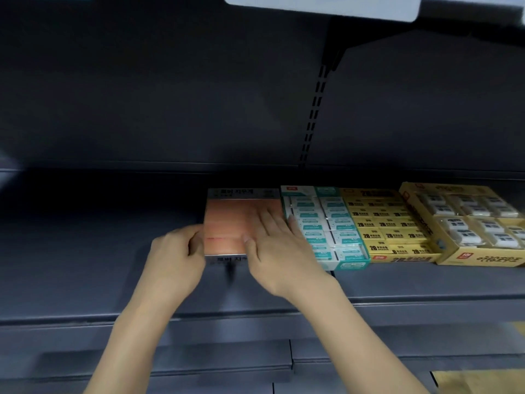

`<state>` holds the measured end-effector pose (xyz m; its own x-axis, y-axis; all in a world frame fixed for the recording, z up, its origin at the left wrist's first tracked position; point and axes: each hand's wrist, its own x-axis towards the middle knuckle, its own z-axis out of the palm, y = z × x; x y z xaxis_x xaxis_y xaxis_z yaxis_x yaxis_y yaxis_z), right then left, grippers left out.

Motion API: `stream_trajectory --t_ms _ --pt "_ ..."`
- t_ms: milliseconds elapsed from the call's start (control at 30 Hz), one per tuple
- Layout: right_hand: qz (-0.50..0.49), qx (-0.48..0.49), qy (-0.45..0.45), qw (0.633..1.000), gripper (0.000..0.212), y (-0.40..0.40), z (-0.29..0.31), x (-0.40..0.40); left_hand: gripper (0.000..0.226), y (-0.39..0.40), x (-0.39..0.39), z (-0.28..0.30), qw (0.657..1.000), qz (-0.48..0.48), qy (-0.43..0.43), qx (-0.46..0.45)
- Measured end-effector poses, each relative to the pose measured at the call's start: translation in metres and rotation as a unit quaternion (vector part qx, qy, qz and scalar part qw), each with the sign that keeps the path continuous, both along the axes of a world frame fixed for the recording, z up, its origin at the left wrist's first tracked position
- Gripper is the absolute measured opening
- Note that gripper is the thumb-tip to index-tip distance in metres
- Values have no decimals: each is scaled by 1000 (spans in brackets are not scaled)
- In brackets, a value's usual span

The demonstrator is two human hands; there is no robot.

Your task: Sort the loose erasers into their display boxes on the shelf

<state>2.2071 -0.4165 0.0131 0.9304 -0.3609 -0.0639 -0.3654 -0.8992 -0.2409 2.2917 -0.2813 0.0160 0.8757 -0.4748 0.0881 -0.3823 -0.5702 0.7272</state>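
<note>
— Grey dark metal shelf (426,282), and four display boxes in a row on it. Where are the hands?

— Both are on the leftmost one, the silver box (224,258) filled with orange erasers (227,223). It sits near the middle of the shelf, its right side touching the teal box (352,263).

— How is the left hand (176,257) posed?

— The forearm comes up from the near left, the wrist roughly straight. The hand is curled around the box's near-left corner, fingers bent and narrow, pressed against the left wall. I'd call it a grip on the box.

— And the right hand (278,251)?

— That forearm rises from the near right and angles left. The palm lies flat, face down, over the right half of the orange erasers. Fingers are extended and close together, pointing toward the far end; the thumb (250,245) stretches left across the near rows. It presses rather than grasps; nothing is pinched between the fingers.

— Anything loose in either hand?

— I cannot tell; the frame is blurred around the fingertips.

— What lies to the right?

— The teal box of white-and-teal erasers, then a yellow box (397,258) of 2B erasers touching it, then a larger yellow box (477,260) set at a slant at the far right, holding white erasers.
</note>
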Motion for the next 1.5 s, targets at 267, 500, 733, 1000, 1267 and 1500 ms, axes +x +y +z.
stream_trajectory --t_ms 267,500,733,1000,1267,1500 --pt "-10 26 12 1000 59 19 -2 22 34 1 1 4 1000 -2 10 -15" --pt "-26 33 22 999 61 23 -3 26 36 1 1 2 1000 -1 2 -10" --pt "-17 70 -6 997 57 10 2 30 31 -2 8 6 1000 16 -11 9" --pt "-162 -2 -3 987 54 -56 5 -48 35 -29 -4 3 990 -39 -128 48" --pt "-177 34 2 984 54 -64 -4 -63 46 -83 -49 -5 949 -228 -196 97" --pt "-172 4 -6 985 54 -81 -6 -51 48 -93 -59 3 928 -198 -191 252"
